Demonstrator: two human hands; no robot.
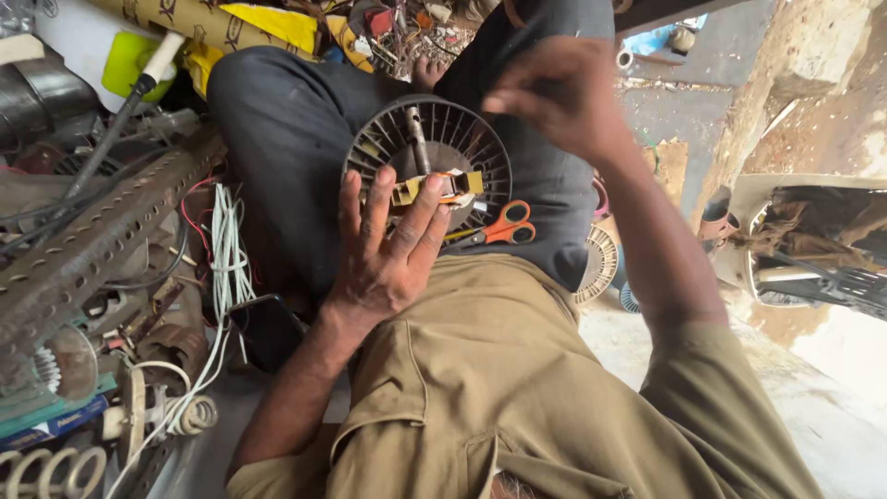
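1. A round slotted motor core (434, 152), dark grey with radial fins and a metal shaft through its middle, rests on the person's lap against the dark trousers (296, 139), a strip of yellow-and-white insulating paper across its face.
2. The left hand (388, 245) lies flat against the core's lower left face, fingers spread wide and straight, the fingertips pressing on the paper strip; it steadies rather than clamps.
3. The right hand (554, 92) hangs above the core's upper right rim, blurred, fingers bunched loosely together and pointing left; whether it pinches anything cannot be told, and it does not touch the core.
4. The left forearm runs up from the lower left, bare below a rolled khaki sleeve; the right forearm comes up from the lower right, bent at the wrist.
5. Orange-handled scissors (504, 226) lie on the lap just beside the core's lower right edge, below the right hand.
6. Left of the lap, a perforated metal angle bar (92, 240), a bundle of white wires (222, 259) and a dark phone (268, 328) crowd close to the left forearm.
7. To the right, another round slotted part (599, 263) sits by the thigh, with bare concrete floor (832, 407) beyond it giving the right arm open room.
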